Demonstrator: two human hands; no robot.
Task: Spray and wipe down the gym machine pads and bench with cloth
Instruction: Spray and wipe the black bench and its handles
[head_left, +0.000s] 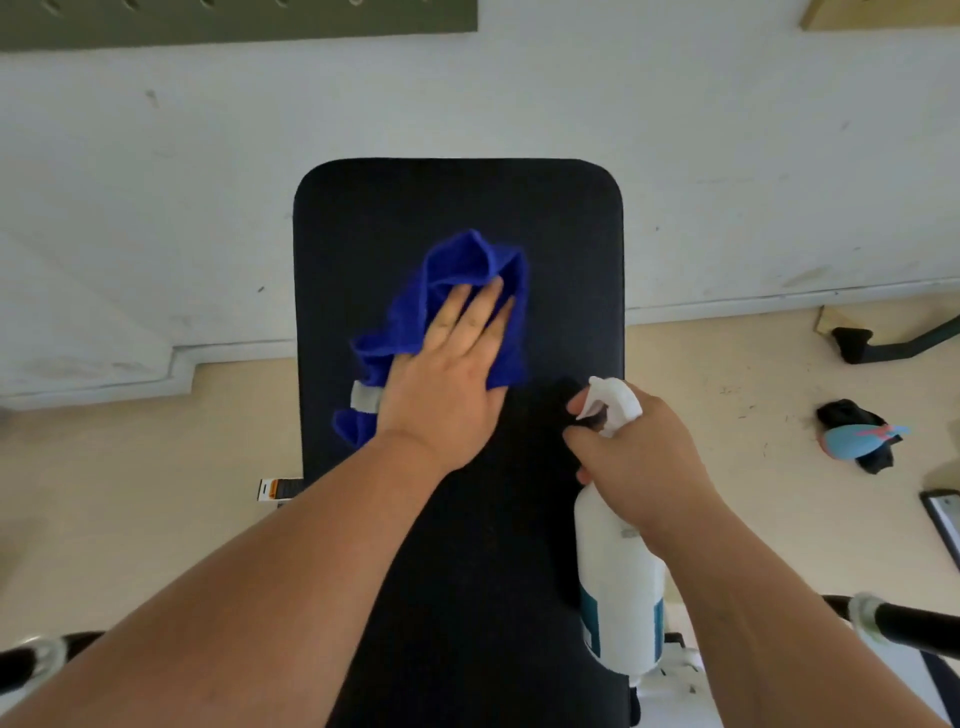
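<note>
A long black bench pad (561, 249) runs from the bottom of the view up toward the wall. On its upper middle lies a crumpled blue cloth (467, 260) with a grey tag. My left hand (447, 384) presses flat on the cloth, fingers spread and pointing up the pad. My right hand (639, 457) grips the neck of a white spray bottle (618, 597) at the pad's right edge. The bottle's nozzle points left over the pad, and its body with a teal label hangs down.
A white wall rises behind the pad's far end, over a beige floor. A black foot and bar (857, 345) stand at the right. A dark bundle with a light blue object (857, 439) lies on the floor at right. Black handles (904, 621) flank the bench at the bottom.
</note>
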